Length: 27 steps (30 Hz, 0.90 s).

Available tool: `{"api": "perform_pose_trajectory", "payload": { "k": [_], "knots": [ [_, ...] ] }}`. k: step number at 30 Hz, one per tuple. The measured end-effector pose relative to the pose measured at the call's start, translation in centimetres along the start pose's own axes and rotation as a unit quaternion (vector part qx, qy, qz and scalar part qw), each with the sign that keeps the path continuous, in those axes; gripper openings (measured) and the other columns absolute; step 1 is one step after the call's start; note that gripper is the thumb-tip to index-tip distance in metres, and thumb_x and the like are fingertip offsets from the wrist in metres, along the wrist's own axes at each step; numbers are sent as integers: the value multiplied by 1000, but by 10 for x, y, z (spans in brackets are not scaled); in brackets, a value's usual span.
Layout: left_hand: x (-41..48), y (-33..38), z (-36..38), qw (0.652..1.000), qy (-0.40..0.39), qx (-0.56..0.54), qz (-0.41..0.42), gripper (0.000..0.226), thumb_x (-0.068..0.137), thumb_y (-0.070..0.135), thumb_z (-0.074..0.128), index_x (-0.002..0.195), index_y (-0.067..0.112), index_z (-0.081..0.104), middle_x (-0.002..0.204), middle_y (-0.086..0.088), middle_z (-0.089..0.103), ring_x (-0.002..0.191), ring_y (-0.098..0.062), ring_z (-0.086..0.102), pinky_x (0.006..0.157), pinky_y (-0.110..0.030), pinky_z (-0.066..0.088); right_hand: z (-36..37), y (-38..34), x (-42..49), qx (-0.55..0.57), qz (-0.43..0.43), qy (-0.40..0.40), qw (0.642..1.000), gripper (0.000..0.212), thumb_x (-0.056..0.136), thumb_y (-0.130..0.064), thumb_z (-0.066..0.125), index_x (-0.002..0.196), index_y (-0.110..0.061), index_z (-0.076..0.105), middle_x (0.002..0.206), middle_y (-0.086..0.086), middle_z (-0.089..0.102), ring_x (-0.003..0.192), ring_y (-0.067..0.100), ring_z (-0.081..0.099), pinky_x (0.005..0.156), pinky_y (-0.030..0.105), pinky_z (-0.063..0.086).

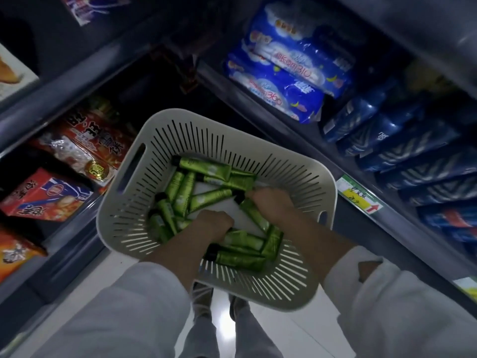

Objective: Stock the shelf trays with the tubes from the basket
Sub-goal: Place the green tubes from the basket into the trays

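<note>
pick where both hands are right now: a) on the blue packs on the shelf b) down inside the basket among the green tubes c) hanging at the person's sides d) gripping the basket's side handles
b: the left hand and the right hand both reach down into the basket, in among the green tubes.

dim, bluish | shelves blurred, bent at edges | glare on floor

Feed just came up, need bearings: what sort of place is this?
Most likely a shop aisle: blue packs at right, red snack packets at left, a price label on the shelf edge.
</note>
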<state>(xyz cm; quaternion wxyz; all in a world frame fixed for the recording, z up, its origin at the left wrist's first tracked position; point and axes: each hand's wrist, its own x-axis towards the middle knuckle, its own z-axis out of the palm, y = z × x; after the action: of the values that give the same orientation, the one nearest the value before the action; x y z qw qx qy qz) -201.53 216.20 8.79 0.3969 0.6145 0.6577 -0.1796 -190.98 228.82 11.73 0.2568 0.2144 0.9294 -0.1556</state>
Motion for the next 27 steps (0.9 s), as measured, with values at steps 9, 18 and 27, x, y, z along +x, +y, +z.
{"api": "perform_pose_trajectory", "payload": {
  "k": [9, 18, 27],
  "knots": [
    [-81, -23, -81, 923, 212, -322, -14, 41, 90, 19, 57, 130, 12, 49, 124, -7, 57, 115, -25, 54, 86, -28, 44, -75, -21, -38, 222, 82, 148, 960, 32, 94, -19, 52, 124, -10, 55, 120, 13, 61, 108, 27, 58, 78, 26, 38],
    [-193, 15, -201, 824, 397, -392, 98, 43, 86, 11, 63, 127, 5, 49, 112, -7, 57, 103, -14, 50, 75, -21, 39, -195, -39, -134, 330, 100, 354, 869, 31, 91, -17, 60, 117, -2, 54, 94, 11, 63, 91, 25, 60, 72, 24, 38],
    [-255, 116, -283, 789, 426, -346, 276, 28, 85, 14, 61, 104, 33, 52, 108, -3, 62, 103, -18, 57, 102, -46, 43, -279, -28, -289, 361, 91, 593, 714, 25, 87, -25, 66, 109, -17, 56, 101, 7, 68, 94, 26, 64, 84, 46, 53]
  ]
}}
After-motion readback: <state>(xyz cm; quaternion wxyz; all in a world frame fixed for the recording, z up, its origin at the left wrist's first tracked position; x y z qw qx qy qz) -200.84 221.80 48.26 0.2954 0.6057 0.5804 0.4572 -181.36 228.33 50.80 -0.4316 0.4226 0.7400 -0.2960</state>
